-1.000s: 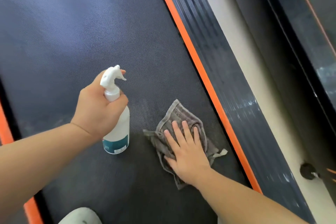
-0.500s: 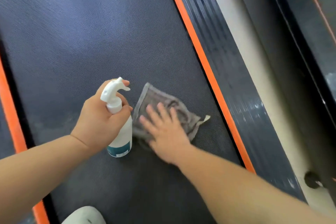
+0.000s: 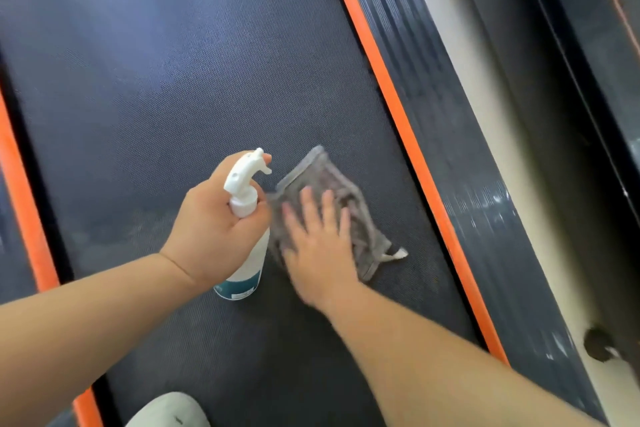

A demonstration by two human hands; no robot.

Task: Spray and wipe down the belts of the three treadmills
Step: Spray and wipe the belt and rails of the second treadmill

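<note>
Here, left hand (image 3: 211, 236) grips the neck of the upright white spray bottle (image 3: 242, 184), mid-belt. Right hand (image 3: 320, 253) lies flat, fingers spread and blurred, pressing the grey cloth (image 3: 346, 198) onto the belt (image 3: 173, 80), touching the bottle, toward the right orange edge strip (image 3: 391, 107). A pale shoe toe (image 3: 166, 411) shows at the belt's near edge.

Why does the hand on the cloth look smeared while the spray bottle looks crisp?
Head view: the right hand and grey cloth are motion-blurred, probably moving mid-wipe; the left hand and spray bottle look sharper; pale glare streaks the side rail; the belt carries a bluish sheen.
</note>
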